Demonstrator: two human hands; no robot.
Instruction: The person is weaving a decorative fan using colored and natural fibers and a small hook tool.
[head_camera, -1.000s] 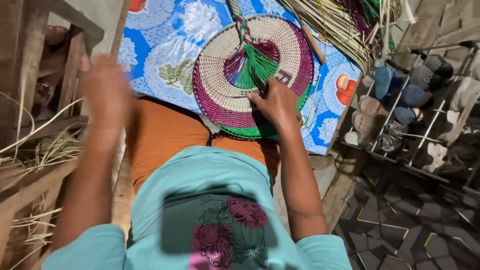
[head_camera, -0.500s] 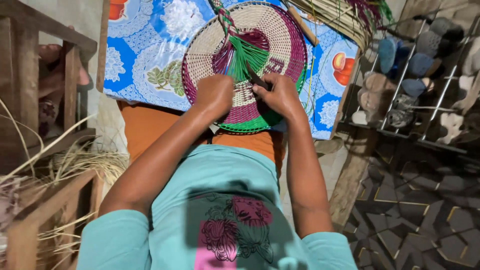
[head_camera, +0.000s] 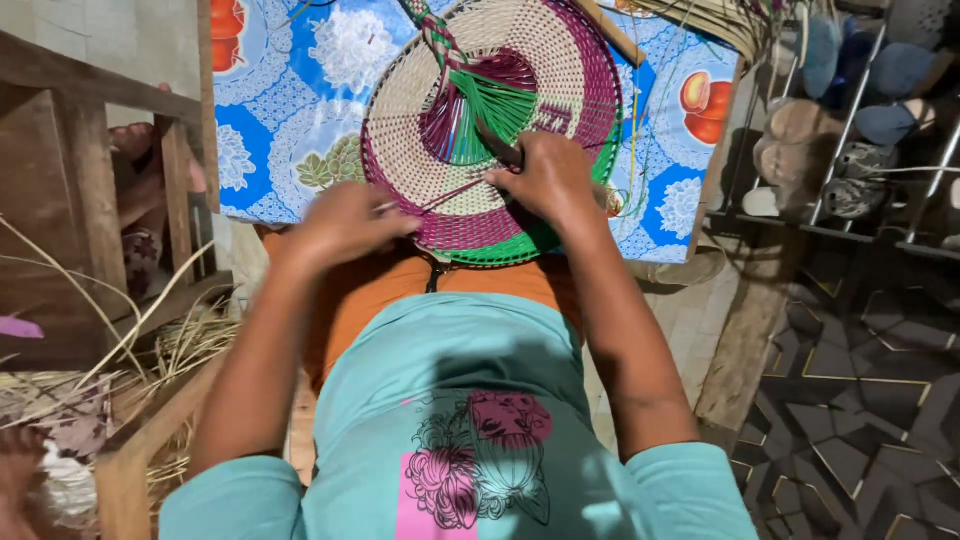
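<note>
- A round woven fan (head_camera: 440, 150) of pale straw, banded in purple with a green edge at its near rim, lies flat on a table (head_camera: 270, 110) under a blue floral cloth, just ahead of the person's lap.
- A purple strand (head_camera: 440, 195) runs taut from the weave out to the left hand (head_camera: 340, 222), which is closed around its free end, off the fan's near-left edge.
- The right hand (head_camera: 545, 178) presses on the fan near its centre, fingers clenched on a dark, slim tool (head_camera: 497, 145) whose tip points into the green and purple spokes; what kind of tool it is cannot be told.
- To do this step well, the pull should likely stay low and in line with the weave, with the right hand pinning the fan so it neither lifts nor turns.
- Loose straw (head_camera: 700, 20) lies at the table's far edge; a rack of shoes (head_camera: 840, 120) stands to the right, and a wooden frame (head_camera: 90, 180) with dry straw to the left.
</note>
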